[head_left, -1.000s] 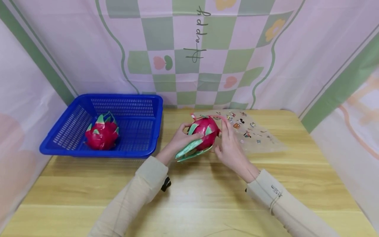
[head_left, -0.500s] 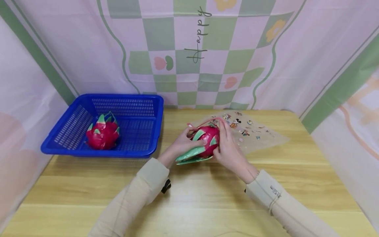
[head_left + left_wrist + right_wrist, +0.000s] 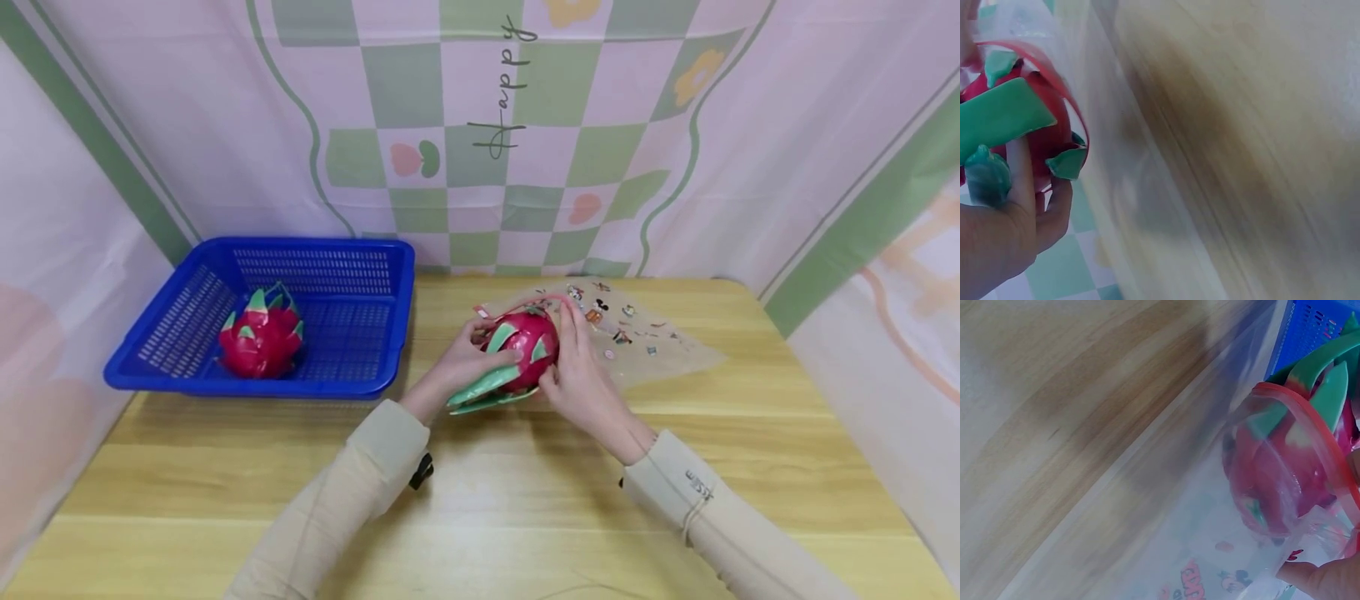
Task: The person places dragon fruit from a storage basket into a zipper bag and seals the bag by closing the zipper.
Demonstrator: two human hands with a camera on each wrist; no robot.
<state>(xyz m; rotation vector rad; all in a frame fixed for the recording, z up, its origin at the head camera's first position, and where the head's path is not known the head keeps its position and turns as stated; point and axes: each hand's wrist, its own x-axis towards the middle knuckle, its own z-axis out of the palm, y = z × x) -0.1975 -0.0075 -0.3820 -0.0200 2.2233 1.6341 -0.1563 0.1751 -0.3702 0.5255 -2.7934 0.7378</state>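
Both hands busy over the pale wood-grained desk [image 3: 480, 517]. The glossy crimson round dragon fruit with long green scales [image 3: 531, 337] sits between them, body partly inside the clear plastic bag printed with small cartoon figures [image 3: 637, 354]. My right-wrist view shows the crimson through the film, with green scales sticking out past the bag's red strip-like rim [image 3: 551, 298].

Left hand [image 3: 465, 362]: gripping the fruit, thumb laid across the near side, fingers round the far side. Probably held toward the scaly end so the rounder end faces the bag's mouth. Right hand [image 3: 588, 392]: pinching the bag near its rim, thumb low on the film, fingers up by the red edge; I take this as holding the mouth apart, since such thin film would likely sag shut otherwise. The rest of the bag trails flat behind the right hand.

To my left, the blue rectangular plastic basket with slotted walls [image 3: 292, 387] holds a second crimson dragon fruit with green-tipped scales [image 3: 258, 343], resting toward the basket's left side. The walls presumably stop it rolling. Real or imitation fruit: cannot tell.
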